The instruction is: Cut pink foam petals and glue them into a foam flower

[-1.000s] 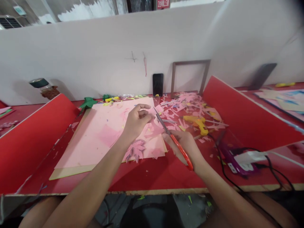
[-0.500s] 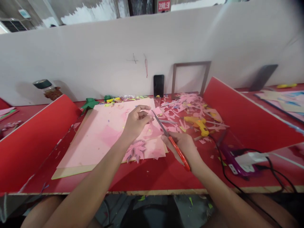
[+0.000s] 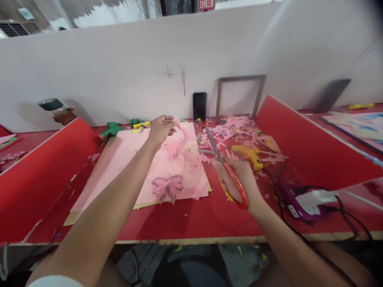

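Between the fingertips of my left hand (image 3: 162, 129) is a small strip of pink paper (image 3: 176, 120), held above the far part of a large pink sheet (image 3: 128, 159). My right hand (image 3: 236, 175) is wrapped round a pair of scissors (image 3: 235, 177) with red handles. Their blades point up and away, to the right of the sheet, and look nearly closed. A pink layered paper flower (image 3: 169, 187) with dark edges lies on the sheet's near side. Smaller pink cut pieces (image 3: 176, 156) rest farther up the sheet.
Pink paper scraps (image 3: 236, 129) are heaped at the back right, beside a yellow glue gun (image 3: 249, 155). A purple power strip (image 3: 308, 205) with black cables sits at the right. Red partitions (image 3: 48, 171) flank the space. A black phone (image 3: 199, 106) and brown frame (image 3: 220, 99) lean on the wall.
My left hand has moved up and away to the left with the pink paper. My right hand and the scissors have drawn back to the right, apart from the paper.
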Available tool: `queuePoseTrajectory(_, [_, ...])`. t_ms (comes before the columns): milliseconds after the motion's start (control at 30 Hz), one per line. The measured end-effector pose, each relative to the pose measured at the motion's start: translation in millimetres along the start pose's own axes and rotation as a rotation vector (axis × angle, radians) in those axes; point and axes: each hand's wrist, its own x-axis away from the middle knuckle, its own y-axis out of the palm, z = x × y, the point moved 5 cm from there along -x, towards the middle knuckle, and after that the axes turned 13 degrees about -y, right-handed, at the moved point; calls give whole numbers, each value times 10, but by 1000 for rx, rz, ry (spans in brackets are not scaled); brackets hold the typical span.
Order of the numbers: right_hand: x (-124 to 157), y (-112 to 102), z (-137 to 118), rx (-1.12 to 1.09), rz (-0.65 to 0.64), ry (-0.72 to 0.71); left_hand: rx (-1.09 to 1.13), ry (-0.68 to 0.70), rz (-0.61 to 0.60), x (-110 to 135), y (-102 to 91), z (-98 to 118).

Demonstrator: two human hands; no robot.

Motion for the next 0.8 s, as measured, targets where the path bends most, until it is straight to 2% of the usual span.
queuePoseTrajectory(67, [-4,-17,-1,19,-9,-3,-104,60,114,-66,13,-34])
queuePoseTrajectory(100, [-4,-22,-8,29,-16,-3,-223,140,167,-19,47,-33])
queuePoseTrajectory(133, [-4,-30,-19,40,-18,-4,-339,208,169,69,111,-45])
queuePoseTrajectory(167, [-3,-39,-34,54,-15,-6,-429,245,90,183,206,-81])
queuePoseTrajectory(233, [0,-51,-67,94,-13,-13,-612,254,-222,479,439,-211])
queuePoseTrajectory(333, [4,-48,-98,172,-26,-14,-678,256,-367,861,540,-338])
queuePoseTrajectory(400, [8,-27,-101,198,-43,-14,-711,267,-424,988,557,-397])
queuePoseTrajectory(533, [25,18,-95,160,-62,-3,-715,251,-487,1004,567,-471])
queuePoseTrajectory(700, [75,102,-185,-68,-178,-70,-635,203,-471,970,587,-533])
queuePoseTrajectory(800, [97,126,-162,-32,-248,-33,-563,176,-469,970,594,-620])
